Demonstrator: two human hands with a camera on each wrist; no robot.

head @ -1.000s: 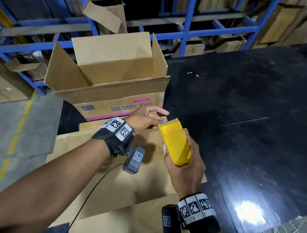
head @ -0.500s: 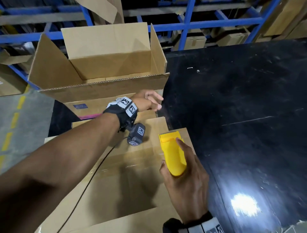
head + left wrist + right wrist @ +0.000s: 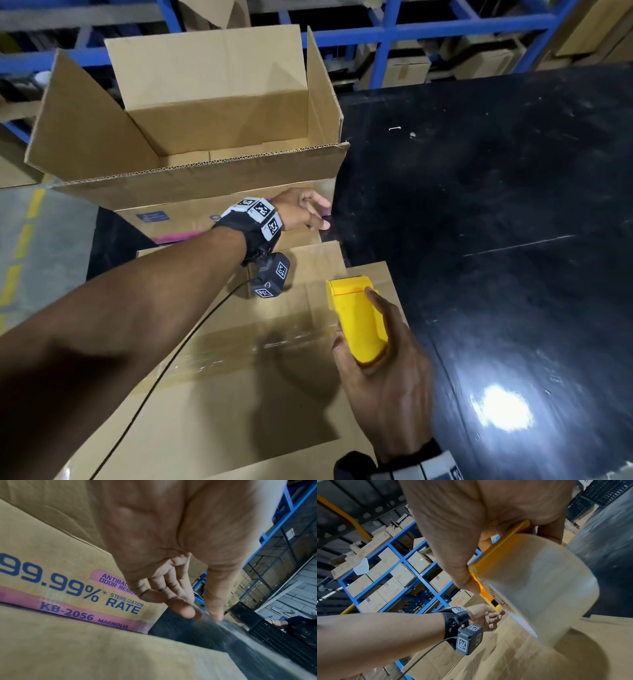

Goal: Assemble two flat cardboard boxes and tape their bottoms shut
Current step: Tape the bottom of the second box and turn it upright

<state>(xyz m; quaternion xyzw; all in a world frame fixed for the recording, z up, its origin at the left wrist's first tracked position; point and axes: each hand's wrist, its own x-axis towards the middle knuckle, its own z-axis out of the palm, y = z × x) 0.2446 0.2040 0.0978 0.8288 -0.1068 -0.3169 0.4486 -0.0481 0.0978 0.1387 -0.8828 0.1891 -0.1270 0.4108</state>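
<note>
An assembled cardboard box (image 3: 205, 178) printed "99.99% STERILIZATION RATE" (image 3: 68, 588) stands upright at the far left of the black table (image 3: 496, 205), its top flaps open. In front of it lies a second box (image 3: 239, 394), flat side up, with a strip of clear tape (image 3: 274, 342) across its seam. My left hand (image 3: 317, 214) reaches to the lower right corner of the far box with loose fingers (image 3: 180, 608) and holds nothing. My right hand (image 3: 356, 325) grips a yellow tape dispenser (image 3: 352, 301) just above the near box's right edge. Its clear tape roll (image 3: 539, 588) hangs under my palm.
Blue racks (image 3: 383, 34) loaded with cartons stand behind the table. The black tabletop stretches off to the right. Grey floor with yellow dashes (image 3: 34, 240) lies to the left. A cable runs along my left forearm. Another person (image 3: 300, 623) is far off to the right.
My left hand has left the dispenser's front and moved forward to the far box's corner. My right hand has drawn the dispenser back toward me over the near box.
</note>
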